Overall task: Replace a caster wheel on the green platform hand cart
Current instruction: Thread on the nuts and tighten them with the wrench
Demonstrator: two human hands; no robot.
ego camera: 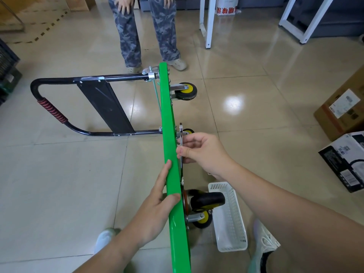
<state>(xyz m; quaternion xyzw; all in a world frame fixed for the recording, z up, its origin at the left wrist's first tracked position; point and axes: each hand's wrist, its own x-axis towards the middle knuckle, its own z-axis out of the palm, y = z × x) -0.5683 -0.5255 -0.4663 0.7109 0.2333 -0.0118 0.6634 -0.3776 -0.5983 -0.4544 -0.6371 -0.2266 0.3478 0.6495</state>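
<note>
A glossy beige tiled floor (65, 174) fills the room. On it the green platform hand cart (167, 119) stands on its side edge. Its long axis runs from the wearer's feet straight away toward a standing person in camouflage trousers (128, 36).

The cart's black tubular handle (118, 76), with a red ribbed grip (52, 111), sticks out to the left. The underside faces right and carries four black caster wheels with yellow hubs (186, 91): one at the far end, one half hidden behind the right hand, and two close together at the near end.

The left hand (157, 201) grips the top edge of the deck, fingers laid along the left face and thumb across the edge. The right hand (201, 152) pinches a flat silver wrench (181, 138) between thumb and fingertips. The wrench lies along the underside, just beside the second caster.

One white perforated plastic basket (230, 217) sits on the floor just right of the near casters. Two boxes stand well apart at the right edge, a brown cardboard box (342, 109) and a black-and-white printed box (344, 160). White metal frame legs (208, 22) stand at the back.
</note>
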